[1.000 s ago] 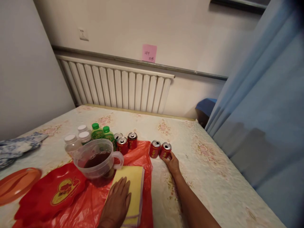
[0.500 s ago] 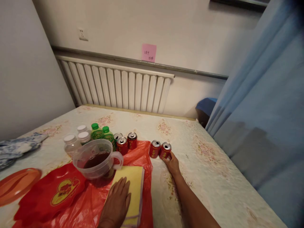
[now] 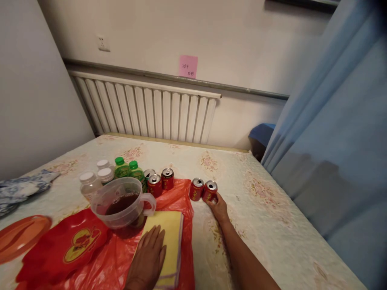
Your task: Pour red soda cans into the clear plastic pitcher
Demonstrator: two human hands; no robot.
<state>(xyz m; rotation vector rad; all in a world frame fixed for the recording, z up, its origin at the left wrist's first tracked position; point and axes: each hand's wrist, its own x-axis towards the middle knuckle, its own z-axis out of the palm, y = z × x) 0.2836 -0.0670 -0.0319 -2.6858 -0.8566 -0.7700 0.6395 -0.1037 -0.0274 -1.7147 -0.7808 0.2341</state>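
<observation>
My right hand (image 3: pixel 218 206) grips a red drink can (image 3: pixel 209 191) low on its side, thumb and fingers round it. The can stands upright, touching or very close to a second red can (image 3: pixel 196 189) on its left. My left hand (image 3: pixel 148 255) lies flat, fingers stretched, on a folded yellow cloth (image 3: pixel 171 229). Under the cloth spreads a red plastic bag (image 3: pixel 186 201). Just left of the cloth is a clear plastic jug (image 3: pixel 116 219) with a handle, holding dark brown liquid (image 3: pixel 122 202).
Behind the jug stand green-capped bottles (image 3: pixel 133 170), white-capped bottles (image 3: pixel 88 183) and more cans (image 3: pixel 155 186). At left lie a red scalloped tray (image 3: pixel 51 253), an orange lid (image 3: pixel 24 237) and a patterned cloth (image 3: pixel 22 189). A radiator (image 3: pixel 151 108) and a blue curtain (image 3: pixel 341 153) border the table.
The view has shifted very slightly. Both hands and the cans keep their places.
</observation>
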